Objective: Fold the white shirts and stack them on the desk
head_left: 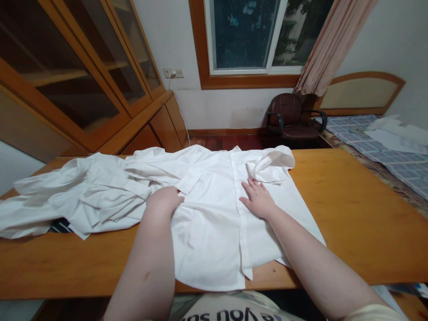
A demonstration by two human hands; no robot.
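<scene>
A white button-up shirt (pixel 214 236) lies spread on the wooden table, its collar side away from me and its button strip running toward me. My right hand (pixel 258 199) rests flat on the shirt beside the button strip, fingers spread. At the shirt's left side, below the sleeve cuff, my left hand (pixel 164 199) is closed on the fabric; its thumb shows on top and the other fingers are mostly hidden. The right sleeve (pixel 272 162) is folded over onto the shirt's upper part.
A heap of crumpled white garments (pixel 96 191) covers the left of the wooden table (pixel 361 214), with a dark striped cloth (pixel 61 225) under it. Beyond stand a glass-door cabinet (pixel 123 98), a brown armchair (pixel 289 116) and a bed (pixel 361 125) with white cloth on it.
</scene>
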